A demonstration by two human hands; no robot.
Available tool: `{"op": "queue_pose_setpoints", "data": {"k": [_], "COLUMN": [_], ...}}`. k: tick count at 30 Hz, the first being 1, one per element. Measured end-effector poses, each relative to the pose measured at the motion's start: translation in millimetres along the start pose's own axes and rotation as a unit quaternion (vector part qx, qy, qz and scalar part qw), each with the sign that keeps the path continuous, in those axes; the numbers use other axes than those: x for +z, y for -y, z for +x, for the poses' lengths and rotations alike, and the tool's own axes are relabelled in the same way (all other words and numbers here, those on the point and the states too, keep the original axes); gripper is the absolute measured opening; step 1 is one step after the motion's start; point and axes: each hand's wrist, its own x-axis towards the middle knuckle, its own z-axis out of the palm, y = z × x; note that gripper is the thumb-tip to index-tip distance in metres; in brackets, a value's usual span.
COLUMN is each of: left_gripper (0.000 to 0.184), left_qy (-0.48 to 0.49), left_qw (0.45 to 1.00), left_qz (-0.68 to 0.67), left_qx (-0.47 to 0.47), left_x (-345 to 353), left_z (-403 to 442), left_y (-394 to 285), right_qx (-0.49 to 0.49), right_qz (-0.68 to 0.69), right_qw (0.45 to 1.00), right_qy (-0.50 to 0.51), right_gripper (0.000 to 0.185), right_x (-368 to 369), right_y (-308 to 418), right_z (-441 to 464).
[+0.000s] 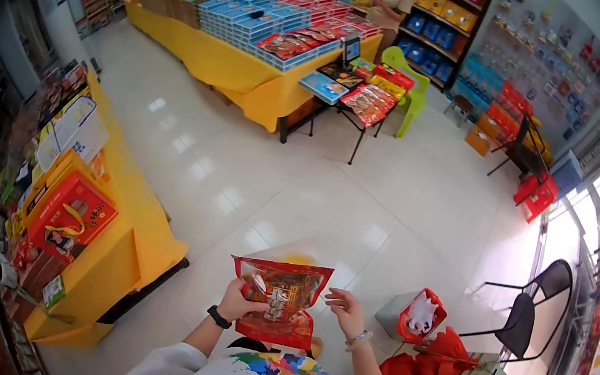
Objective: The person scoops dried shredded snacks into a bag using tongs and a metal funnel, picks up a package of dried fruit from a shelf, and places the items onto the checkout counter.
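A red-edged, partly clear food package (289, 295) is held up in front of my body. My left hand (238, 301) grips its left side, with the thumb across the front. My right hand (346, 309) is just off the package's right edge, fingers apart and holding nothing. Below the upper package a second red package (274, 331) shows; what supports it is hidden.
A yellow-covered table (203, 57) bears stacked blue and red packs. Another yellow-covered table (135, 202) stands left. A folding table holds packages (369, 105). A bin (401, 315) and black chair (520, 321) are right. A person (389, 3) stands at the back.
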Motion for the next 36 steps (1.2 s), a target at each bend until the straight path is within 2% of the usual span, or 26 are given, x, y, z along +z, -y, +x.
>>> {"op": "queue_pose_setpoints", "data": {"k": [2, 3, 5, 6, 7, 8, 9, 10, 12, 13, 15, 16, 19, 21, 22, 24, 26, 28, 29, 31, 32, 35, 36], "left_gripper": [0.057, 0.057, 0.058, 0.059, 0.059, 0.060, 0.062, 0.062, 0.063, 0.061, 0.060, 0.059, 0.055, 0.053, 0.053, 0.055, 0.056, 0.055, 0.053, 0.053, 0.052, 0.053, 0.054], "left_qy": [-0.066, -0.077, -0.133, -0.145, -0.175, -0.156, -0.130, -0.145, -0.135, -0.141, -0.135, -0.119, -0.146, -0.163, -0.171, -0.188, -0.207, -0.255, -0.265, -0.292, -0.308, -0.366, -0.410], "left_qw": [0.995, 0.990, 0.988, 0.988, 0.983, 0.986, 0.988, 0.985, 0.980, 0.978, 0.974, 0.972, 0.971, 0.975, 0.974, 0.965, 0.965, 0.944, 0.944, 0.934, 0.927, 0.912, 0.895], "left_qz": [-0.065, -0.119, -0.079, -0.034, -0.036, -0.056, -0.074, -0.074, -0.143, -0.149, -0.170, -0.187, -0.187, -0.149, -0.148, -0.180, -0.164, -0.203, -0.189, -0.202, -0.216, -0.186, -0.175], "left_qx": [-0.030, -0.006, -0.019, -0.033, -0.033, 0.006, 0.046, 0.049, -0.002, -0.040, -0.059, -0.076, -0.035, -0.015, -0.016, -0.015, 0.004, 0.049, 0.052, 0.028, -0.001, -0.007, -0.009], "left_x": [-31, -47, -88, -112, -134, -160, -188, -215, -264, -286, -333, -356, -414, -456, -475, -514, -556, -599, -624, -675, -698, -768, -796], "left_z": [0, 3, 8, 12, 15, 24, 36, 48, 55, 57, 68, 74, 97, 121, 134, 166, 203, 249, 272, 310, 324, 354, 362], "left_y": [4, 0, 12, 18, 15, 10, 5, 2, -8, -16, -19, -18, -21, -18, -17, -17, -15, -18, -20, -27, -35, -77, -85], "right_qx": [0.023, 0.030, 0.083, 0.085, 0.066, 0.041, 0.030, 0.027, -0.012, -0.005, -0.055, -0.053, -0.002, -0.037, -0.075, -0.065, -0.120, -0.146, -0.097, -0.011, -0.006, -0.012, 0.024], "right_qz": [0.022, 0.014, -0.002, -0.012, -0.047, -0.079, -0.044, -0.047, -0.013, -0.018, -0.012, -0.012, 0.011, -0.022, -0.055, -0.046, -0.106, -0.079, -0.123, -0.039, -0.042, -0.052, -0.020], "right_qw": [0.999, 0.996, 0.990, 0.985, 0.989, 0.992, 0.992, 0.990, 0.988, 0.986, 0.949, 0.947, 0.921, 0.910, 0.900, 0.896, 0.872, 0.867, 0.878, 0.894, 0.889, 0.864, 0.847], "right_qy": [0.043, 0.081, 0.112, 0.146, 0.122, 0.091, 0.112, 0.127, 0.154, 0.164, 0.309, 0.318, 0.388, 0.412, 0.426, 0.438, 0.464, 0.470, 0.453, 0.445, 0.456, 0.500, 0.531], "right_gripper": [0.023, 0.023, 0.015, 0.015, 0.013, 0.014, 0.020, 0.020, 0.057, 0.057, 0.087, 0.087, 0.094, 0.091, 0.088, 0.082, 0.077, 0.073, 0.072, 0.070, 0.070, 0.069, 0.070], "right_x": [35, 55, 89, 112, 135, 161, 189, 215, 280, 302, 346, 364, 426, 465, 483, 521, 561, 600, 619, 663, 685, 760, 806], "right_y": [1, 0, -7, -6, -2, 1, 1, 3, 46, 49, 52, 57, 85, 84, 82, 81, 89, 97, 104, 119, 128, 170, 178], "right_z": [33, 49, 78, 95, 111, 130, 152, 174, 197, 216, 267, 287, 346, 392, 417, 467, 522, 583, 612, 664, 690, 757, 790]}}
